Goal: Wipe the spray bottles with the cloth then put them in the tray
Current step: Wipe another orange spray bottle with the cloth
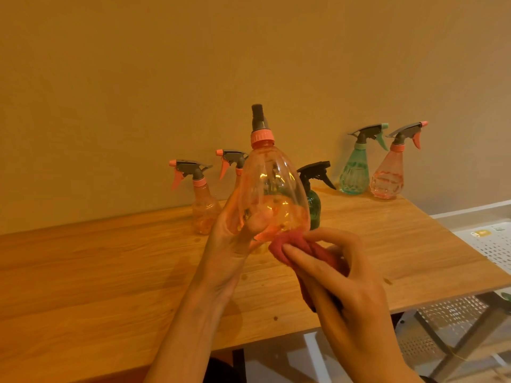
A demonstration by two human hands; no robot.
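Wiping stage: our left hand [231,230] grips the clear pink plastic spray bottle [272,194] above the wooden desk [110,272]; our right hand [337,272] presses the bunched red cloth [293,243] against its base. Excess pressure could slip the smooth bottle loose.

Bare forearms, no sleeves, two hands

Wood-grain worktop [110,272] spans left to centre. Plain beige wall [249,51] fills 12 o'clock. Metal folding frame [464,335] under worktop edge at 4 o'clock.
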